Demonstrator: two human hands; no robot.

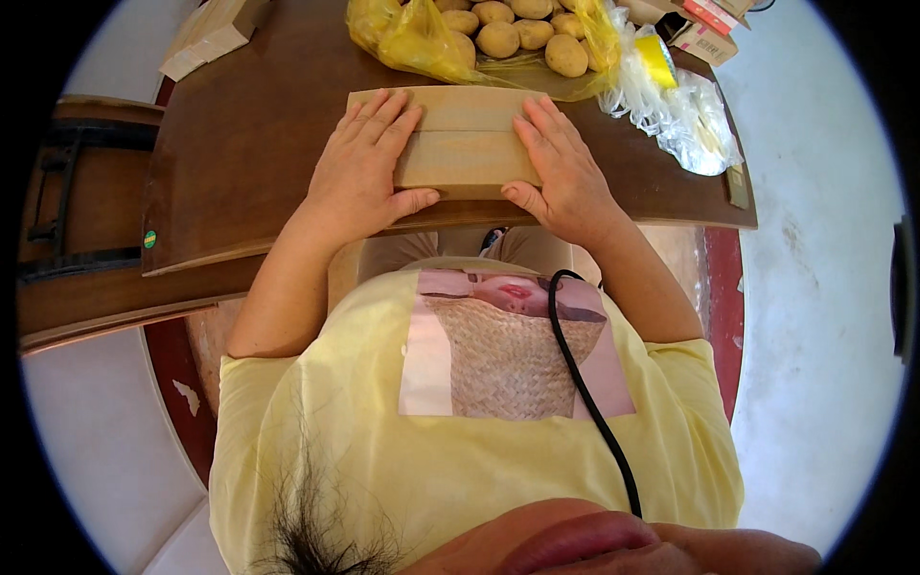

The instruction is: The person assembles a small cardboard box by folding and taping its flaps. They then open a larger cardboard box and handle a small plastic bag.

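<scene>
A flat brown cardboard box [460,153] lies at the near edge of the table, its top closed and a seam running across it. On its left end rests my left hand [362,177], open, fingers stretched over the top and thumb along the near edge. My right hand [567,172] lies the same way on the right end, also open, its thumb pointing in toward the middle. The box's underside is hidden.
Beyond the box, a yellow plastic bag [412,43] lies open around several potatoes [498,39]. Clear plastic bags [695,120] and a yellow tape roll [656,62] are at the right. More cardboard boxes [216,36] lie far left on the brown table [230,163].
</scene>
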